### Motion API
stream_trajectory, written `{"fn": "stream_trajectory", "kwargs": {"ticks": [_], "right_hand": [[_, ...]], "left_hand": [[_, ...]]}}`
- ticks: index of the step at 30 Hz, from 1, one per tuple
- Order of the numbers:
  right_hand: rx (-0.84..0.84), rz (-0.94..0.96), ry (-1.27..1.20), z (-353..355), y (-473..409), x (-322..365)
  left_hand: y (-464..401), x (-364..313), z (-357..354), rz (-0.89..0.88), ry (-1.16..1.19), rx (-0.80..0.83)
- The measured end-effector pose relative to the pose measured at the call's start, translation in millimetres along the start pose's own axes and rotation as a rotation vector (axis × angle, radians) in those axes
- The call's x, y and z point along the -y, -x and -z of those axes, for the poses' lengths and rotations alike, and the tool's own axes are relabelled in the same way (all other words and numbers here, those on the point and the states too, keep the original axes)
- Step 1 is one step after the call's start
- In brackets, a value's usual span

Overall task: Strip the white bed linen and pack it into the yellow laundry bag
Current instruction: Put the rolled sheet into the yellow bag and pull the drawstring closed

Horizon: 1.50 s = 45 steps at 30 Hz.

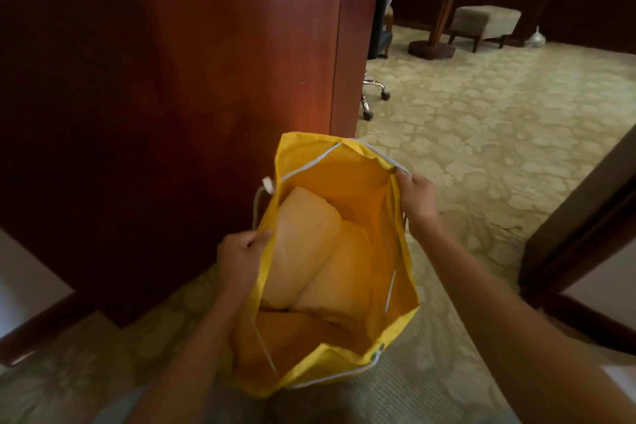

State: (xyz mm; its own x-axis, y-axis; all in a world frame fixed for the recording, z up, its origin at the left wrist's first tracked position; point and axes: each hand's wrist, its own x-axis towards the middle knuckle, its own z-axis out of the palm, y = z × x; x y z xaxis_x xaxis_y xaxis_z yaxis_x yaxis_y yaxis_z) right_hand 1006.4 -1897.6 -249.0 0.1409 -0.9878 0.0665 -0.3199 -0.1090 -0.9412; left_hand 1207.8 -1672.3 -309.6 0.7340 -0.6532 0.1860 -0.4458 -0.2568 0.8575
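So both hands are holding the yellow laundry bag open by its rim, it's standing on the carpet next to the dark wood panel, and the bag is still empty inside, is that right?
Not quite. The yellow laundry bag is not empty: the head view shows folded linen already lying inside it, tinted yellow by the fabric. The rest holds: the left hand and right hand grip the rim on opposite sides, and the bag stands on the carpet beside the dark wood panel.

The bag [401,289] I hold open is bright yellow with a white drawstring [311,163] along its rim. The linen [320,258] inside looks yellow-orange under the bag's tint. The carpet [499,120] is pale green-beige with a blotchy cloud pattern. The wall panel [165,79] is dark reddish-brown wood. The stool [485,22] is beige.
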Motion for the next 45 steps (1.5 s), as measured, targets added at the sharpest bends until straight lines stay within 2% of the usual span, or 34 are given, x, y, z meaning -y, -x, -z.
{"fn": "stream_trajectory", "kwargs": {"ticks": [6, 10, 15, 18, 23, 31, 36, 39, 45], "right_hand": [[0.054, 0.053, 0.040, 15.1, 11.4, -11.6], [0.191, 0.104, 0.040, 37.8, 31.6, -22.2], [0.277, 0.102, 0.228, 71.3, 51.7, -62.2], [0.233, 0.052, 0.279, 74.4, 59.9, -73.6], [0.148, 0.046, 0.162, 57.6, 56.4, -61.2], [0.007, 0.035, 0.071, 36.6, 16.0, 12.7], [-0.097, 0.041, -0.032, 32.7, -22.4, 80.9], [-0.093, 0.017, -0.088, 27.1, -38.4, 96.9], [-0.081, -0.082, -0.041, 12.5, -40.2, 60.9]], "left_hand": [[-27.0, -38.6, 7.4, -0.107, 0.061, -0.062], [-32.5, -52.8, 5.1, -0.130, 0.053, -0.112], [-34.4, -63.6, 3.9, -0.165, 0.071, -0.133], [-37.8, -67.5, 0.0, -0.172, 0.091, -0.138], [-42.9, -68.0, -11.2, -0.198, 0.068, -0.118], [-88.4, -99.3, 19.8, -0.236, 0.108, -0.145], [-124.1, -132.9, 44.3, -0.146, 0.229, -0.206], [-137.7, -140.9, 50.6, -0.089, 0.260, -0.232], [-143.6, -110.0, 36.9, 0.078, 0.275, -0.179]]}}
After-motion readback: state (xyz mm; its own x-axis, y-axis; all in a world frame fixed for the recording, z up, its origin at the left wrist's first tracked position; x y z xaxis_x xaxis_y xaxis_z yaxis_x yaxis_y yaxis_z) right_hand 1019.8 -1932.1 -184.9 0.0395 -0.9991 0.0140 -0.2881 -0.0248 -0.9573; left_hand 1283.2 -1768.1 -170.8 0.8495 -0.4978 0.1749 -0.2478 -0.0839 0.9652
